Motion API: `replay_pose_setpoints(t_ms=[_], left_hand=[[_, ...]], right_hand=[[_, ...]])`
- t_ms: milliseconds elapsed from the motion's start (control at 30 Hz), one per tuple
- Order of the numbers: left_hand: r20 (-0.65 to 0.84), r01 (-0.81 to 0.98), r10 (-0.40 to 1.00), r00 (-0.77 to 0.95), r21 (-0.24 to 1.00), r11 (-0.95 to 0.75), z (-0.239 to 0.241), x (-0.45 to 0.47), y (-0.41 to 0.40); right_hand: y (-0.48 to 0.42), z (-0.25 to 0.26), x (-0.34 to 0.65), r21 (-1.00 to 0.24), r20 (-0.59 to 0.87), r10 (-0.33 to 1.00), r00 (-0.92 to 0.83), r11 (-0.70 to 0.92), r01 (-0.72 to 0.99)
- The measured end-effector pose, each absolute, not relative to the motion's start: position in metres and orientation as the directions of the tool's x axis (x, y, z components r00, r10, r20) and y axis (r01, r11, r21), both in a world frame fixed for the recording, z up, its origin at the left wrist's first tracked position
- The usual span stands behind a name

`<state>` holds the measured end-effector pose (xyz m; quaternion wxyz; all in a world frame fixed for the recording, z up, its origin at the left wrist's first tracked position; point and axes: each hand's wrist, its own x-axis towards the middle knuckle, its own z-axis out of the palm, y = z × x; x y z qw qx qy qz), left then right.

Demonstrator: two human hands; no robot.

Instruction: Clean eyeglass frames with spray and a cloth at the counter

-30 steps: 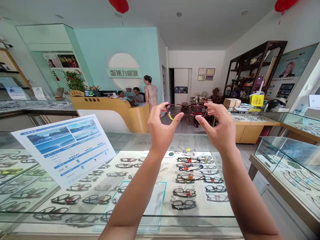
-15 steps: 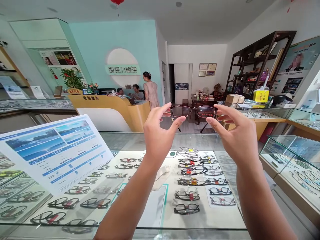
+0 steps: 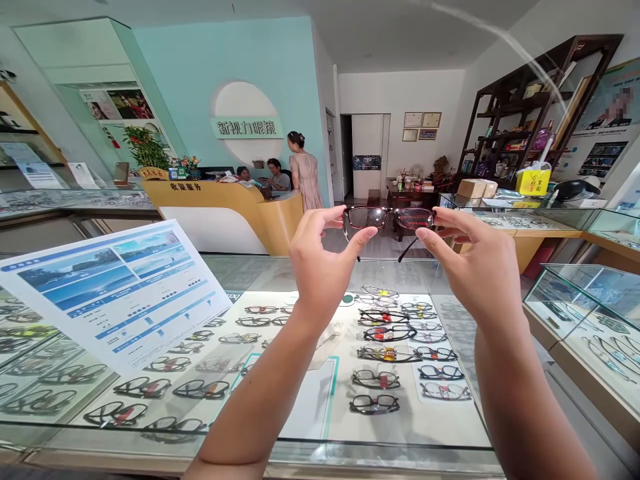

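I hold a dark-framed pair of glasses (image 3: 389, 217) up at arm's length above a glass display counter (image 3: 280, 273). My left hand (image 3: 320, 267) pinches the left end of the frame between thumb and forefinger. My right hand (image 3: 475, 263) pinches the right end the same way. The right lens carries a red label. The temples hang open toward me below the lenses.
Rows of spectacle frames (image 3: 383, 353) lie under the counter glass. A printed blue-and-white sheet (image 3: 117, 290) leans at the left. Another glass case (image 3: 590, 313) stands to the right, with a dark shelf unit (image 3: 520, 120) behind. People (image 3: 305, 175) are at a yellow reception desk (image 3: 225, 207).
The glasses and both hands have shifted slightly right. The temples have swung open and now hang below the lenses. The view has tilted down a little.
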<state>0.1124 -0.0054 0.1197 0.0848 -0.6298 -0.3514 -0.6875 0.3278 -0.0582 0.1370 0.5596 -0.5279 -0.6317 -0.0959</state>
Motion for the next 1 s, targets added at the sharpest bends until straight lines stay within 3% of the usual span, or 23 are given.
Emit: replay_pose_setpoints(t_ms=[500, 1000], left_hand=[[0.949, 0.608, 0.258, -0.181, 0.314, -0.729, 0.1191, 0.1126, -0.0063], [0.937, 0.598, 0.302, -0.173, 0.344, -0.724, 0.1213, 0.1098, -0.0048]], right_hand=[[-0.0558, 0.1352, 0.3298, -0.456, 0.787, 0.595, 0.163, 0.384, 0.803], [-0.0559, 0.1332, 0.3271, -0.41, 0.812, 0.564, 0.15, 0.367, 0.835]])
